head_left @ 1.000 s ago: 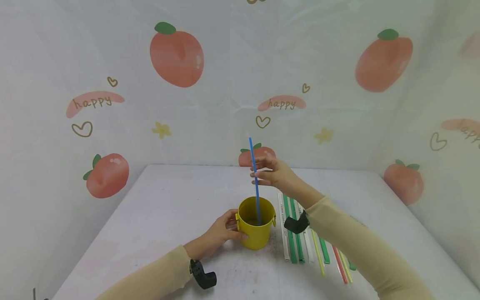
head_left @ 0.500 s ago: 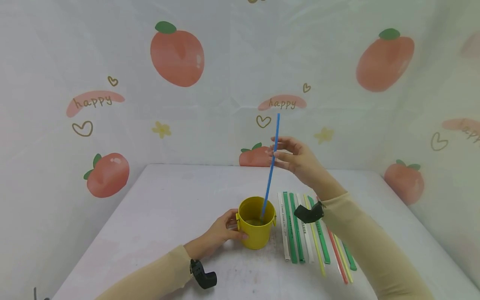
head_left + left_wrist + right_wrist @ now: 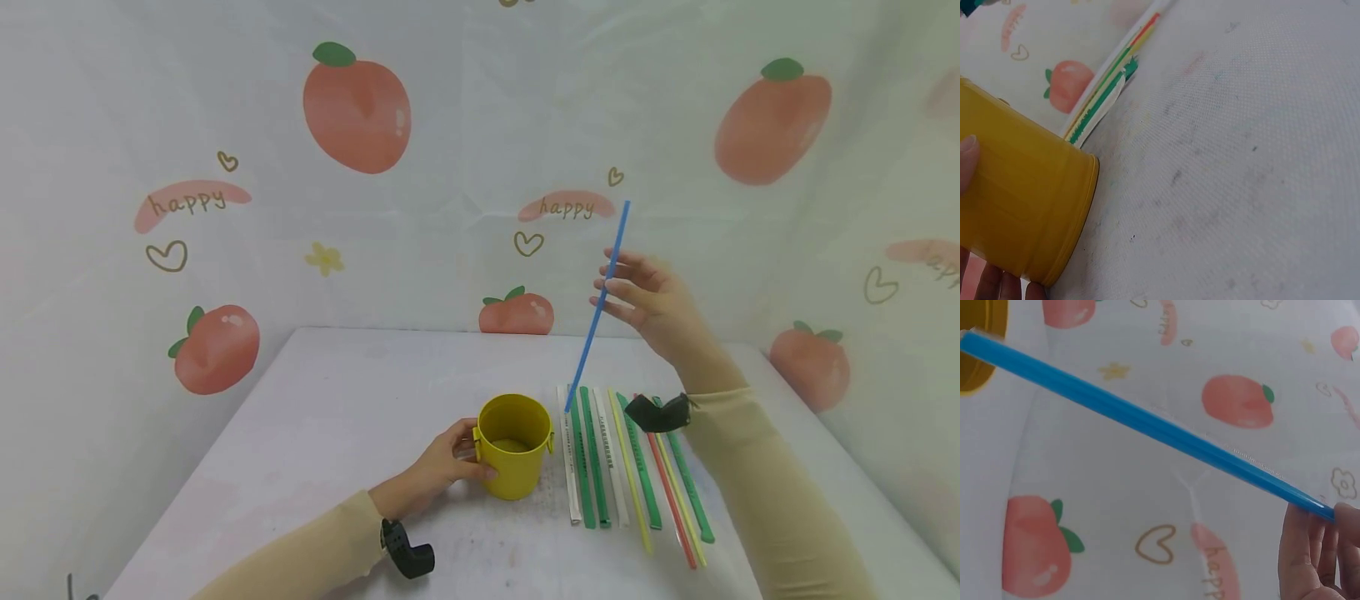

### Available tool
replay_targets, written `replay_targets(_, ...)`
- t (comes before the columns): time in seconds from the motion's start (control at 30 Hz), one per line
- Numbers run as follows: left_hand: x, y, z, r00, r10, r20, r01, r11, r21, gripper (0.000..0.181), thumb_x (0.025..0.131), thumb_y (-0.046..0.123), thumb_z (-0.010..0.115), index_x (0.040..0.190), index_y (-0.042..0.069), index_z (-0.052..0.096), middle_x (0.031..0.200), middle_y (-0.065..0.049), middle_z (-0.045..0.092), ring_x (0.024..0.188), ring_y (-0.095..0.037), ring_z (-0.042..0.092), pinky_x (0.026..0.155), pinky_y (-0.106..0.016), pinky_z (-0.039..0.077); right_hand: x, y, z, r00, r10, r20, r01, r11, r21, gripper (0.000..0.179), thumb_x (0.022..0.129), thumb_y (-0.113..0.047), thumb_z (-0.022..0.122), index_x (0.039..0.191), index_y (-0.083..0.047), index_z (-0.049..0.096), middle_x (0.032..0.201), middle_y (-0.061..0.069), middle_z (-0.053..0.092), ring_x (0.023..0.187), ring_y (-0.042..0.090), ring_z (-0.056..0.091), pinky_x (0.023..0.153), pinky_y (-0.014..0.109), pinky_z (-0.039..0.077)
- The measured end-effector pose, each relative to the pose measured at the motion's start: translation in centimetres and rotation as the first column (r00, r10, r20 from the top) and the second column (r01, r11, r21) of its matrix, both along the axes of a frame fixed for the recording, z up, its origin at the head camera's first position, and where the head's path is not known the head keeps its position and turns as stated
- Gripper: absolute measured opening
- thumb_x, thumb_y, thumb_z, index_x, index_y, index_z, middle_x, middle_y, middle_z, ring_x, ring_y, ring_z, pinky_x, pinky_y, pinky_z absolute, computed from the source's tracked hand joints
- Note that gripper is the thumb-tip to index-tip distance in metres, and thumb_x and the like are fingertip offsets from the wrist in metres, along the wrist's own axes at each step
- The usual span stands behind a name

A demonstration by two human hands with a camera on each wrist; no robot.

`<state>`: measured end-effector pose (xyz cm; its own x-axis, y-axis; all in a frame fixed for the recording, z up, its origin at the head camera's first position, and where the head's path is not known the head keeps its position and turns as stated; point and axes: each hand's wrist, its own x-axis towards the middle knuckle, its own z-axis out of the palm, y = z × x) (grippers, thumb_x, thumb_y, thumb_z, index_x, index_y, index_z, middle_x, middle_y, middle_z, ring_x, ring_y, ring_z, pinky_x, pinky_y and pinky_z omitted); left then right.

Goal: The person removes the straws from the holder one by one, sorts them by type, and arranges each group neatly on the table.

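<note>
My right hand [image 3: 648,296] pinches a long blue straw [image 3: 588,337] between thumb and fingers, raised and tilted. The straw's lower end overlaps the row of straws in the head view. In the right wrist view the blue straw [image 3: 1147,427] runs from the fingertips toward the bucket rim [image 3: 997,356]. At the middle of the table a small yellow bucket [image 3: 517,477] stands upright, its inside showing no straw. My left hand [image 3: 431,471] grips the bucket's left side, thumb in front. The left wrist view shows fingers [image 3: 1010,286] under the tilted-looking bucket wall [image 3: 1022,181].
Right of the bucket lies a row of several straws: white-wrapped [image 3: 570,467], green-wrapped [image 3: 595,458], yellow [image 3: 631,473] and red [image 3: 670,492]. The white table [image 3: 360,400] ends at a fruit-printed backdrop [image 3: 420,250].
My right hand has lifted the blue straw up out of the bucket and carried it to the right, its lower end swinging clear of the rim. My left hand and the bucket stay put.
</note>
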<state>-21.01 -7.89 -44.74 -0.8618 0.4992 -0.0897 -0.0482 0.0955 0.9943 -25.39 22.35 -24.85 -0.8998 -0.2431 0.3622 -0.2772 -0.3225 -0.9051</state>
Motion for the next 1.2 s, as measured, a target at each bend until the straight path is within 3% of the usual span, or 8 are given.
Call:
replay_targets(0.33,0.1,0.0,0.2,1.0,-0.002,-0.01,0.002,1.0,0.003,0.069,0.075,0.019,0.077,0.134,0.012,0.041,0.133,-0.009,0.048,0.124,-0.028,0.043,0.104,-0.05,0.032,0.0,2.7,-1.8,0.999,-0.04,-0.004,0.04,0.999,-0.001,0.032,0.091,0.008,0.048,0.119,-0.006,0.056,0.101,0.006,0.058,0.093,0.019,0.059,0.082,0.032,0.053)
replay_targets(0.6,0.1,0.1,0.2,1.0,-0.003,-0.011,0.003,1.0,0.002,0.069,0.075,0.019,0.077,0.134,0.012,0.041,0.133,-0.009,0.048,0.123,-0.028,0.044,0.103,-0.05,0.033,-0.3,5.2,-4.3,0.996,-0.046,0.08,0.048,0.999,-0.024,0.032,0.091,0.011,0.045,0.111,-0.008,0.061,0.097,0.005,0.063,0.091,0.017,0.063,0.079,0.033,0.053)
replay_targets(0.83,0.1,0.1,0.1,1.0,0.006,-0.004,-0.006,1.0,-0.001,0.07,0.074,0.02,0.078,0.133,0.014,0.042,0.132,-0.008,0.048,0.123,-0.028,0.044,0.103,-0.051,0.032,-0.8,6.9,-6.5,0.986,-0.098,0.131,0.089,0.993,0.073,0.031,0.091,0.01,0.048,0.107,-0.013,0.062,0.096,0.001,0.064,0.088,0.013,0.064,0.078,0.03,0.054)
replay_targets(1.2,0.1,0.1,0.0,1.0,0.006,-0.011,-0.006,1.0,-0.004,0.071,0.074,0.02,0.078,0.134,0.012,0.042,0.132,-0.01,0.048,0.123,-0.029,0.044,0.103,-0.052,0.033,-0.8,9.4,-8.6,0.982,-0.099,0.159,0.068,0.98,0.188,0.032,0.09,0.009,0.049,0.107,-0.017,0.059,0.093,0.0,0.063,0.086,0.012,0.064,0.076,0.029,0.054)
